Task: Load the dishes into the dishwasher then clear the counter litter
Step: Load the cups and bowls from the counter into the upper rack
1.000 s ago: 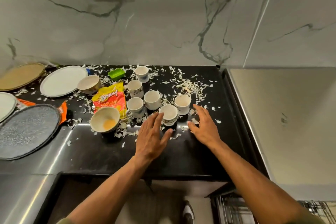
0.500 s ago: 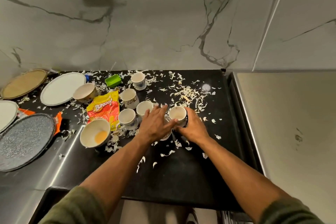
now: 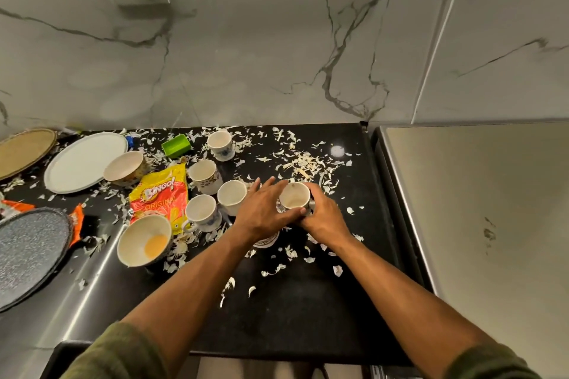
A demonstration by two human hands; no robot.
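Gripping the cup (image 3: pixel 294 198) now, right hand (image 3: pixel 323 218) curls round it (left hand (image 3: pixel 261 212), fingers straight, unmoved).

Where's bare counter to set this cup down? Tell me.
Mostly bare: the black counter nearest you, between your forearms, with only stray peels. The steel surface at right looks bare. Crowded: cups, Bingo packet, bowls and plates at left, and peel litter behind.

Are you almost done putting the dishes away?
Not nearly. Nothing looks loaded yet. The right hand grips one cup, with the left hand beside it. Other cups, the bowl and the white plate still sit on the counter, with peels everywhere.
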